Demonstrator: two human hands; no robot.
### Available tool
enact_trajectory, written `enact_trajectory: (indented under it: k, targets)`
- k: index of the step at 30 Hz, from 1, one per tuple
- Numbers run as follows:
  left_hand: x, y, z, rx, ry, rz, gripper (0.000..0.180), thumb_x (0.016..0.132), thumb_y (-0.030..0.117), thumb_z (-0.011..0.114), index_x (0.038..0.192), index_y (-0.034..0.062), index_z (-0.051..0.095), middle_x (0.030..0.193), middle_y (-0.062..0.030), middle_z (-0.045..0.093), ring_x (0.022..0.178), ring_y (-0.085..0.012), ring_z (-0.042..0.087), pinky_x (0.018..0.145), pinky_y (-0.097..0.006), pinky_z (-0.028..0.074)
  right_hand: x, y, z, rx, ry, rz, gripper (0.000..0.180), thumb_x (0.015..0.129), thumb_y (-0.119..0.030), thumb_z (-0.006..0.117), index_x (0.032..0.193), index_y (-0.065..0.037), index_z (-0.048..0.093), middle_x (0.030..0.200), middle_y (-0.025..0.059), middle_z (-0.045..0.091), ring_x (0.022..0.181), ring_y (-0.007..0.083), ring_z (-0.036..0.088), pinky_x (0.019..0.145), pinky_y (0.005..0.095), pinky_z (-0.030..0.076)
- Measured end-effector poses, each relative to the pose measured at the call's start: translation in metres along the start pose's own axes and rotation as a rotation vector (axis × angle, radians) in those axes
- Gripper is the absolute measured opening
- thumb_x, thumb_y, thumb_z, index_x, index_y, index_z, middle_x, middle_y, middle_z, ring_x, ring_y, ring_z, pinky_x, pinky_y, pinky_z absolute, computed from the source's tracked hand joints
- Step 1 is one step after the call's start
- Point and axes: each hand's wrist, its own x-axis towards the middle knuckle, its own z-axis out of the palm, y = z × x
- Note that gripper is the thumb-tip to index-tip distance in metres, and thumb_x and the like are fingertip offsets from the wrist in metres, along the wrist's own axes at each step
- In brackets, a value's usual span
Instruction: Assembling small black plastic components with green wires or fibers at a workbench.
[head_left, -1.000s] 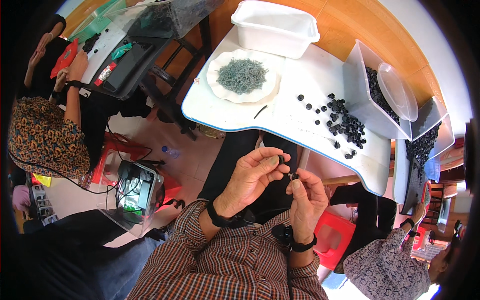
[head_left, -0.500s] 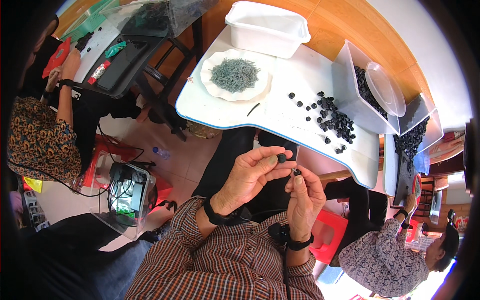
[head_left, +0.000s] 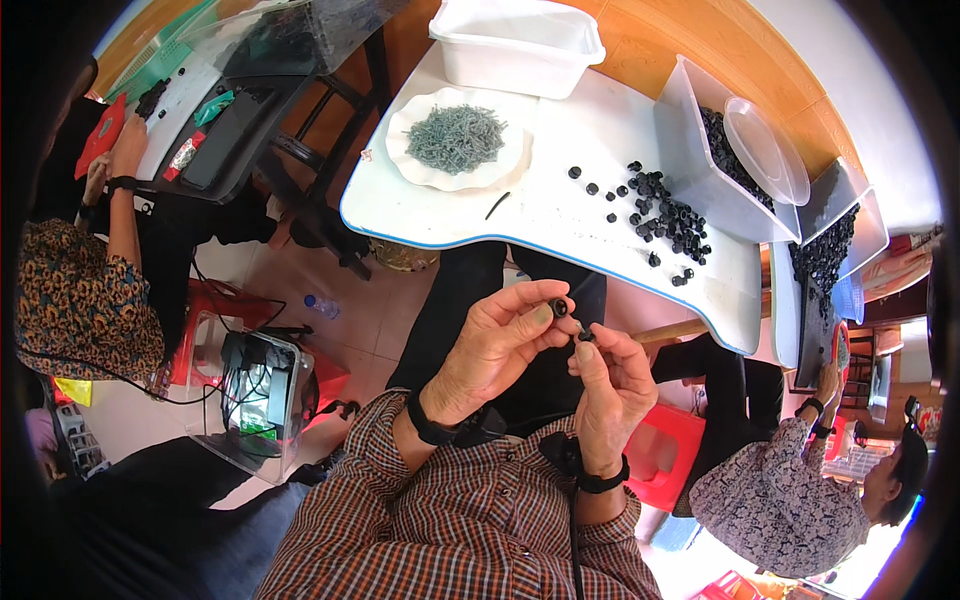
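Note:
Above my lap, my left hand [head_left: 492, 345] pinches a small round black cap [head_left: 558, 307] between thumb and fingers; a hollow shows in the face turned up. Close beside it, my right hand [head_left: 608, 388] grips another small dark piece [head_left: 586, 336] with thumb and forefinger, too small to make out fully. The fingertips of both hands nearly meet. On the table [head_left: 560, 225] beyond lies a loose heap of similar black caps [head_left: 680, 228]. A white wavy-edged plate [head_left: 402, 150] bears a pile of thin grey screw-like pieces [head_left: 455, 138].
A white tub [head_left: 515, 55] stands at the table's back. Clear bins [head_left: 685, 130] of black parts stand at the right, one with a round lid [head_left: 765, 150] on it. A thin black strip [head_left: 497, 206] lies near the plate. Other people sit at left and right.
The cap in my left hand has turned so its hollow face shows. My right hand stays close with its piece. The view has shifted slightly, moving the table up in the picture.

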Motion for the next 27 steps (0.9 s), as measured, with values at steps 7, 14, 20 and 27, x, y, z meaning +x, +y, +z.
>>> enact_trajectory:
  k: [7,14,20,27]
  targets:
    - [-0.001,-0.001,-0.002,-0.011,-0.022,-0.013,0.028,0.095,0.006,0.055,0.123,0.0005,0.058,0.115,-0.0136,0.062,0.098,-0.0181,0.061,0.086,-0.029,0.052,0.002,0.004,-0.003,-0.098,-0.038,-0.082,0.021,0.084,0.005,0.067,0.105,0.001,0.066,0.097,0.0029,0.061,0.08,0.0057,0.057,0.069,0.018,0.047]
    - [0.007,-0.006,-0.007,0.006,-0.049,-0.034,0.027,0.095,0.008,0.056,0.121,0.0028,0.059,0.118,-0.0134,0.061,0.098,-0.0177,0.06,0.083,-0.029,0.049,0.009,0.007,-0.007,-0.129,-0.023,-0.09,0.023,0.083,0.006,0.067,0.106,0.0,0.067,0.099,0.0046,0.061,0.081,0.0063,0.056,0.067,0.0173,0.045]
    - [0.013,-0.011,-0.008,0.011,-0.066,-0.02,0.024,0.095,0.01,0.057,0.118,0.0051,0.061,0.119,-0.0132,0.061,0.099,-0.0187,0.06,0.086,-0.031,0.049,0.015,0.011,-0.01,-0.175,-0.031,-0.166,0.027,0.081,0.009,0.068,0.106,0.0,0.068,0.1,0.0082,0.062,0.08,0.008,0.057,0.067,0.0179,0.046]
    - [0.016,-0.012,-0.01,0.03,-0.037,-0.048,0.026,0.095,0.01,0.058,0.119,0.003,0.059,0.117,-0.0116,0.062,0.103,-0.0168,0.06,0.086,-0.028,0.049,0.021,0.012,-0.009,-0.241,-0.03,-0.211,0.028,0.079,0.01,0.07,0.105,0.001,0.068,0.098,0.0101,0.063,0.08,0.011,0.06,0.067,0.0204,0.048]
